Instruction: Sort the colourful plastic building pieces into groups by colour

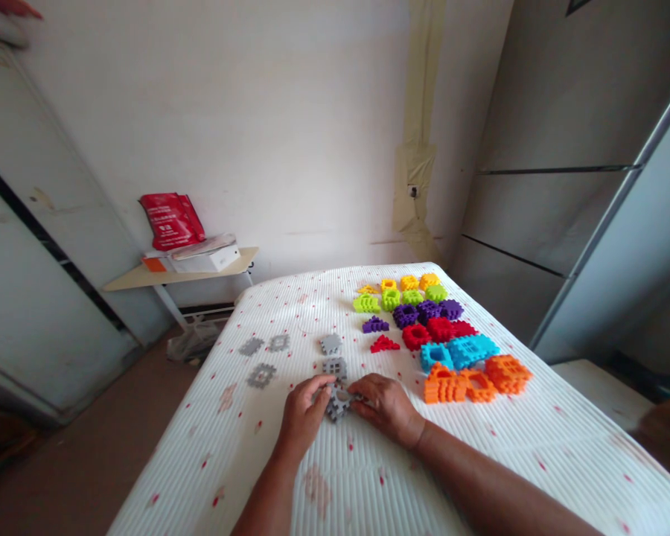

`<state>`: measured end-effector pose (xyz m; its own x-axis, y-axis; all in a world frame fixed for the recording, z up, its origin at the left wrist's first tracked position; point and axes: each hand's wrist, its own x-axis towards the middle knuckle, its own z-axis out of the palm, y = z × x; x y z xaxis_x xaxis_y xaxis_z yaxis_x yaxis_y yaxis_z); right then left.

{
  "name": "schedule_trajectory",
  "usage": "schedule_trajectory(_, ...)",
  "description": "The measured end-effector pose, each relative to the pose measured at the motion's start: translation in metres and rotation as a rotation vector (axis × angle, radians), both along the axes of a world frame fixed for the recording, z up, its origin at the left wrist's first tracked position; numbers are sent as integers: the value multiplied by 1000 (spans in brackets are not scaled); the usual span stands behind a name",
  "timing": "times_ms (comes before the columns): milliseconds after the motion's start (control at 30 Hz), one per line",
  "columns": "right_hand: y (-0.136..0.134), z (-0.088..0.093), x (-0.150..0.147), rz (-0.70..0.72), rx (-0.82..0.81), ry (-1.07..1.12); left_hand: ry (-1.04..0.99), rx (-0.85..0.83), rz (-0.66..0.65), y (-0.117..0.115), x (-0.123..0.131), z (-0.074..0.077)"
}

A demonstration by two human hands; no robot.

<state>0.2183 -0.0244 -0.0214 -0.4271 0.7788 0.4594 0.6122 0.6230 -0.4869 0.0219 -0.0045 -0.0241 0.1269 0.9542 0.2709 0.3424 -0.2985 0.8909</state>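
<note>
Near the middle of the covered table, my left hand (307,411) and my right hand (388,408) pinch opposite sides of a grey toothed piece (340,400) with a round opening. Just behind it lies a grey window piece (335,367), and farther back a solid grey piece (330,344). Three more grey pieces lie to the left: a solid one (251,346), a window-like one (279,342) and one with a hole (262,375).
On the right, rows of orange (508,374), blue (473,350), red (416,336), purple (406,315), green (391,300) and yellow (409,283) pieces cover the table (201,447). A side table (128,278) holds a red bag (170,222) and a white box (206,257).
</note>
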Motion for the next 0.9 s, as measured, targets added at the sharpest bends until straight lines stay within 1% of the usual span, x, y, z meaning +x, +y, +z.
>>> schedule_trajectory(67,0,0,1,6,-26,-32,35,26,1,-1,1,1)
schedule_trajectory(200,2,-3,0,16,-43,-91,43,37,4,-1,2,2)
schedule_trajectory(400,2,-4,-3,1,-48,-99,72,58,-7,-1,3,1)
schedule_trajectory(600,1,-5,-3,-1,-78,-117,90,91,4,-2,5,6)
schedule_trajectory(700,1,-6,-4,-3,-92,-119,143,118,9,-2,5,6)
schedule_trajectory(900,2,-6,-5,-24,-108,-145,252,161,22,0,5,1)
